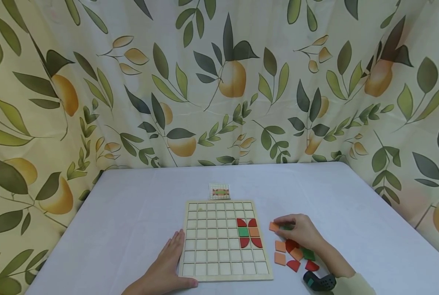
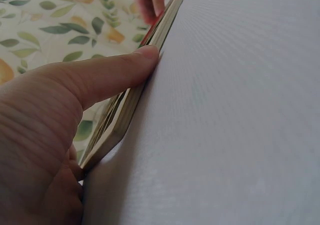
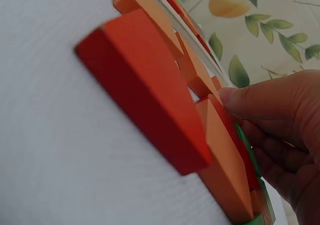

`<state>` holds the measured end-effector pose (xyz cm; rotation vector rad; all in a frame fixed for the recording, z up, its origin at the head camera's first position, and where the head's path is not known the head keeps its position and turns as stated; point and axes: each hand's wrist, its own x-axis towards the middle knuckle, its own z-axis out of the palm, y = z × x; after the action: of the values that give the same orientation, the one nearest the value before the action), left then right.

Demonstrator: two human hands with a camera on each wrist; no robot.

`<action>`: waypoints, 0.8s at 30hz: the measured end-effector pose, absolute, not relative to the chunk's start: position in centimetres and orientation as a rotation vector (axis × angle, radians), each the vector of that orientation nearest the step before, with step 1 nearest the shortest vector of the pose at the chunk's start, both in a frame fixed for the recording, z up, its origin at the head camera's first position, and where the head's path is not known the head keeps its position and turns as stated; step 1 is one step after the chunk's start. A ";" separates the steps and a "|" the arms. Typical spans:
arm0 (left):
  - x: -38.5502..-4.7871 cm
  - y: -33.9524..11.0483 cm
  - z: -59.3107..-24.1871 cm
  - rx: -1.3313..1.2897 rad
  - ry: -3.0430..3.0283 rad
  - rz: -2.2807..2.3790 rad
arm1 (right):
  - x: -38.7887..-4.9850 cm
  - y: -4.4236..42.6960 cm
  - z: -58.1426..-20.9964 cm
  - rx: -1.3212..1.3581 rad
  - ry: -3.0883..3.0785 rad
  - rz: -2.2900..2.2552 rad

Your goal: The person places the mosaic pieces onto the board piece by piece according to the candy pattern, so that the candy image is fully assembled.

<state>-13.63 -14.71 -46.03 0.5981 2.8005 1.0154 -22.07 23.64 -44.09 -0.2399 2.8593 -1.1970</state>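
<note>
- Orange tile point(image 1: 273, 226), small and square, sits at the fingertips of the right hand point(image 1: 302, 231), just right of the wooden board point(image 1: 212, 244); thumb and fingers appear to pinch it. Whether it is lifted off the white tabletop point(image 1: 142, 205), I cannot tell.
- Left hand point(image 1: 164, 264) lies spread, fingers straight along the board's left edge and thumb on its near edge, seemingly to steady it.
- 6 tiles sit in the board's 2 rightmost columns: 4 curved red tiles point(image 1: 241, 222), with 1 green tile point(image 1: 243, 232) and 1 seated orange tile point(image 1: 254, 232) between the upper and lower pairs.
- Loose pieces lie near the right hand: 2 orange squares point(image 1: 280, 258) closest to the board, with red pieces point(image 1: 293, 265) and a green piece point(image 1: 308, 254) among those farther right.
- Pattern card point(image 1: 219, 191) lies at the board's far edge, too small to read cell by cell.
- Step in hand, as I judge it: taking an orange tile from the supply for a partly built pattern.
- Next move probably calls for carrying it leftward over the edge, squaring it to a bare cell matched to the card, and lowering it without nudging its neighbours.
</note>
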 end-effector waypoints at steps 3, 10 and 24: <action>-13.7 -14.6 -46.0 0.591 2.799 1.011 | -22.1 23.6 -44.0 -0.260 2.864 -1.194; -13.7 -14.6 -46.0 0.567 2.794 1.017 | -22.3 22.9 -43.4 -0.352 2.842 -1.238; -13.7 -14.7 -46.1 0.589 2.806 1.008 | -22.9 20.3 -42.8 -0.601 2.842 -1.254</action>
<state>-13.72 -14.67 -46.05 0.5891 2.8065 1.0085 -22.88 20.30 -42.84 -0.6011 2.8418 -1.2540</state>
